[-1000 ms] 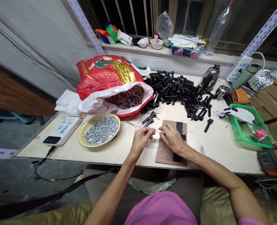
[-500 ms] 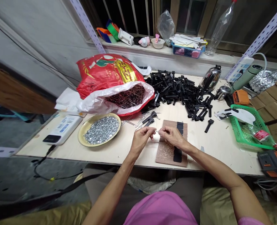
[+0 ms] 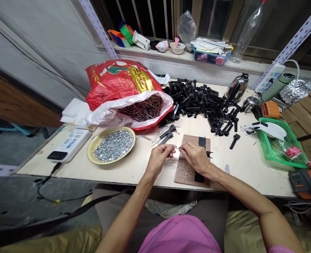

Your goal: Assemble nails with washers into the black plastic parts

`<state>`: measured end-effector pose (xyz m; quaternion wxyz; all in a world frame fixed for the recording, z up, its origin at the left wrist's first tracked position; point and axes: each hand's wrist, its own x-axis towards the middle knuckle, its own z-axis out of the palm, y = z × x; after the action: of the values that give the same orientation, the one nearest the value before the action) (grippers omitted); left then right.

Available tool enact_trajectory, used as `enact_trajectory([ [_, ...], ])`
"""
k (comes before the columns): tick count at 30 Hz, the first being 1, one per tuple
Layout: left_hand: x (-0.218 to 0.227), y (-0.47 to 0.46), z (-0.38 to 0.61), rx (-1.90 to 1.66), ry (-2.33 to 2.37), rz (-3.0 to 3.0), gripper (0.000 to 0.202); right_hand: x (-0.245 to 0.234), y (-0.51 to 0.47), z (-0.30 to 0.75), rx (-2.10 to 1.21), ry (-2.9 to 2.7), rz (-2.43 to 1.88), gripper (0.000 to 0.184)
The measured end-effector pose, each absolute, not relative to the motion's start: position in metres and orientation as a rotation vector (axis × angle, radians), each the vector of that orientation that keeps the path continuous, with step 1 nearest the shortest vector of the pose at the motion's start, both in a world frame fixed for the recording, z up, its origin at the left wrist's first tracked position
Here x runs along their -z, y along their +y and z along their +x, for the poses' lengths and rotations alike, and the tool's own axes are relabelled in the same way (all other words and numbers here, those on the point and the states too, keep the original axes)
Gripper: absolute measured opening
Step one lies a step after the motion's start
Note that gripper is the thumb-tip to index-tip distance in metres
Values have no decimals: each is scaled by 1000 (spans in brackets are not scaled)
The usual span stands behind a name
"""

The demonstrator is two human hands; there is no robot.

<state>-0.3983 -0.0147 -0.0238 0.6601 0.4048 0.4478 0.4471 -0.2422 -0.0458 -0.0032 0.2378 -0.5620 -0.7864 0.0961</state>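
Observation:
My left hand [image 3: 159, 158] is closed, its thumb and forefinger pinching one end of a thin metal pin [image 3: 176, 148]. At the other end of the pin, the closed fingertips of my right hand [image 3: 196, 158] meet it. A black forked plastic end [image 3: 209, 154] sticks out beside the right hand; whether that hand holds it cannot be made out. Beneath the right hand lies a brown board [image 3: 183, 172] with a row of black pads [image 3: 199, 177]. Just beyond my left hand are loose metal pins [image 3: 159, 133] and a few black plastic pieces [image 3: 168, 133].
A yellow bowl [image 3: 90, 154] of small silver pieces stands left, near a white power unit [image 3: 70, 146]. Behind it lies a red bag [image 3: 105, 80] of dark metal pins. A heap of black plastic pieces [image 3: 194, 98] covers the back; a green basket [image 3: 266, 149] stands right.
My right hand has turned, with its back more upward, and the black forked end now shows beside it. The pin between the fingertips shows more plainly. My left hand has barely moved.

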Motion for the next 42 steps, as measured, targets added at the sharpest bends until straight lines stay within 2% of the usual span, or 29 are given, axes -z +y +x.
enact_trajectory([
  [4, 24, -19, -391, -1121, 1028, 929, 34, 6, -47, -245, -396, -1986, -1497, 17],
  [9, 32, -22, -385, -1273, 1089, 1182, 22, 2, -46, -248, -855, -1619, -1449, 15],
  [15, 39, -20, -391, -1292, 934, 1351, 17, 0, -47, -247, -1706, -943, -1346, 40],
  [19, 39, -18, -399, -1265, 879, 1484, 13, -4, -52, -244, -1902, -763, -1262, 47],
  [27, 31, -14, -412, -1172, 742, 1869, 11, -13, -54, -232, -1741, -1134, -1404, 43],
  [33, 30, -23, -403, -1114, 883, 1446, 21, -8, -51, -233, -1678, -1165, -1477, 40],
  [35, 30, -26, -397, -1074, 932, 1226, 25, -6, -52, -234, -1491, -1283, -1504, 33],
  [38, 32, -28, -389, -1041, 934, 937, 30, -3, -56, -238, -1043, -1542, -1499, 21],
  [42, 36, -29, -375, -1137, 861, 667, 37, 9, -56, -248, -664, -1632, -1468, 17],
])
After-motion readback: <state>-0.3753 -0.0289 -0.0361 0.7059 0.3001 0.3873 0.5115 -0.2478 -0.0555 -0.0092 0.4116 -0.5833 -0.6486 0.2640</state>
